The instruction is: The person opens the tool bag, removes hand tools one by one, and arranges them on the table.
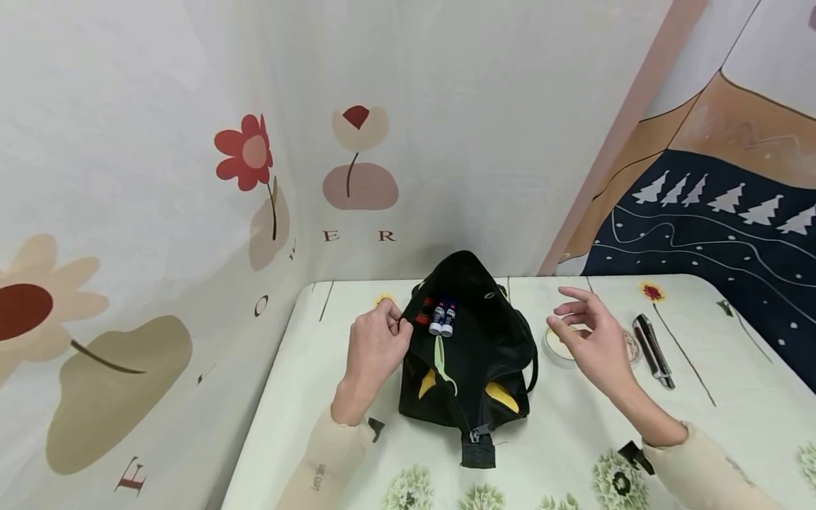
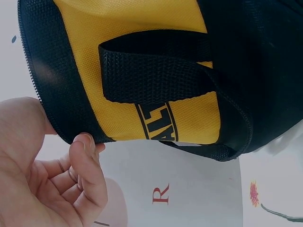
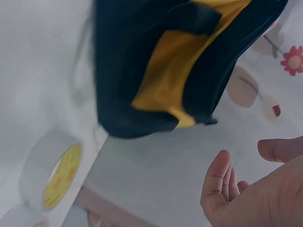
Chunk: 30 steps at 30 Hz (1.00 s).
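Left fingers [image 2: 89, 172] pinch bag [image 1: 474, 368] edge, right fingers [image 3: 217, 182] clear.

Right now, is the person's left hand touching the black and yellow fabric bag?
Touching: the left wrist view shows the left hand pinching the zippered edge of the black and yellow fabric bag.

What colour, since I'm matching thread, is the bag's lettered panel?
Yellow; the panel shows best in the left wrist view.
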Each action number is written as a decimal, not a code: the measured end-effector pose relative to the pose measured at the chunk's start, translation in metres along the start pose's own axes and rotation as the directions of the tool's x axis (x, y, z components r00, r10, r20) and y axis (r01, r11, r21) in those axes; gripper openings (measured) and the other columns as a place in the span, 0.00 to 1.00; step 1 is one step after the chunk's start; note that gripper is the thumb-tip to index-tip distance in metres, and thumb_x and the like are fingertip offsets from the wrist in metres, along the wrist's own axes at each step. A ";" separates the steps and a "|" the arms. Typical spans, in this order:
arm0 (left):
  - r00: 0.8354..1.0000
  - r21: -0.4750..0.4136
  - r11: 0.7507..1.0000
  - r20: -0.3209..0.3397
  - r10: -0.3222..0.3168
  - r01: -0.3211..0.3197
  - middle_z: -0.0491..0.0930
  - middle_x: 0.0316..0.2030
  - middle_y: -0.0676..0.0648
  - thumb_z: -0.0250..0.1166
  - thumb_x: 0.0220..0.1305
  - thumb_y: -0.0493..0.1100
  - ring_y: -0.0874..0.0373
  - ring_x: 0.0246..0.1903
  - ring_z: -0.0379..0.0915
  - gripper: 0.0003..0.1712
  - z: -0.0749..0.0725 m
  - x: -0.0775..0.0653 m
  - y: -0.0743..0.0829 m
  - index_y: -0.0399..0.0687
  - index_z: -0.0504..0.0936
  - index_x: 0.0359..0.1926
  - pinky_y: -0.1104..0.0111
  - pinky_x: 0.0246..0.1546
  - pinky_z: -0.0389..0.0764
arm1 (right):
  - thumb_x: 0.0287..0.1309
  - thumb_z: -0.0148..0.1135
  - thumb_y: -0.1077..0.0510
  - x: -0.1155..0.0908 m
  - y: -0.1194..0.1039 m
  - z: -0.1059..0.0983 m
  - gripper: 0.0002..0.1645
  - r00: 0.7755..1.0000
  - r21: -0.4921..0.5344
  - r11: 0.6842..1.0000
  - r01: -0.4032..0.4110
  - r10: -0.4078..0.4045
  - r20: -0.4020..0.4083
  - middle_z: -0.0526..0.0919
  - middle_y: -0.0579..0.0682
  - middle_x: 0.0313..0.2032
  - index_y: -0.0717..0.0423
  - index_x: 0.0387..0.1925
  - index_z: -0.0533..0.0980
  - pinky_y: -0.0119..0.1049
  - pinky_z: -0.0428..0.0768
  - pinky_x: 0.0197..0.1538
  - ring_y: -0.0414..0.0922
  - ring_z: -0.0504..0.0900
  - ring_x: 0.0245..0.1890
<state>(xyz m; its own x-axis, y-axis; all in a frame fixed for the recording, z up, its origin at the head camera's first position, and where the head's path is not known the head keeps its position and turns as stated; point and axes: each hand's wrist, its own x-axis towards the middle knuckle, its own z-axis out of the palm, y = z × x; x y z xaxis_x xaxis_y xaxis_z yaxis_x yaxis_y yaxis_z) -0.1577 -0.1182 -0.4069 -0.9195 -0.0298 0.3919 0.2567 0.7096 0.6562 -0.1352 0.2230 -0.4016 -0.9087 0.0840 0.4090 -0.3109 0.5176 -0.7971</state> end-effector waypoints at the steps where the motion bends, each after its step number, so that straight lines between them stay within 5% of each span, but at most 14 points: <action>1: 1.000 0.001 1.000 -0.001 0.000 0.000 0.77 0.21 0.53 0.69 0.68 0.35 0.56 0.23 0.74 0.05 0.000 0.000 0.000 0.44 0.82 0.34 0.61 0.31 0.78 | 0.71 0.72 0.67 0.000 -0.004 0.003 0.32 1.000 0.026 1.000 -0.008 0.007 0.012 0.85 0.60 0.49 0.59 0.73 0.76 0.21 0.79 0.40 0.26 0.82 0.38; 10: 1.000 0.002 1.000 -0.015 0.025 -0.025 0.77 0.20 0.53 0.68 0.66 0.34 0.58 0.22 0.74 0.04 -0.002 -0.001 -0.001 0.43 0.82 0.34 0.61 0.30 0.79 | 0.73 0.71 0.67 0.004 -0.031 0.030 0.31 0.990 0.212 0.975 -0.066 0.037 0.137 0.83 0.63 0.51 0.62 0.73 0.74 0.26 0.85 0.43 0.32 0.85 0.42; 17: 1.000 -0.007 1.000 -0.003 0.016 -0.016 0.77 0.21 0.53 0.68 0.68 0.34 0.57 0.22 0.74 0.04 -0.001 -0.001 -0.001 0.43 0.82 0.34 0.61 0.30 0.79 | 0.72 0.73 0.63 0.007 -0.043 0.051 0.33 0.980 0.184 0.978 -0.100 0.065 0.188 0.84 0.64 0.54 0.59 0.74 0.73 0.28 0.80 0.47 0.33 0.84 0.46; 30: 1.000 -0.004 1.000 -0.003 0.014 -0.014 0.77 0.21 0.52 0.68 0.68 0.34 0.57 0.22 0.74 0.04 -0.002 -0.001 0.000 0.43 0.82 0.34 0.61 0.30 0.80 | 0.69 0.75 0.63 0.019 -0.042 0.089 0.35 0.968 0.174 0.978 -0.118 0.075 0.238 0.83 0.64 0.54 0.60 0.74 0.73 0.31 0.81 0.46 0.52 0.86 0.49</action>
<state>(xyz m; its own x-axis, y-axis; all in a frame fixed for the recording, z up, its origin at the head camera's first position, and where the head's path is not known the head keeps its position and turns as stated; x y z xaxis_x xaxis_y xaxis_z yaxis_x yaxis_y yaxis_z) -0.1563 -0.1197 -0.4063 -0.9148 -0.0218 0.4034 0.2711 0.7073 0.6529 -0.1646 0.1269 -0.3998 -0.9695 -0.0825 0.2310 -0.2452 0.3482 -0.9048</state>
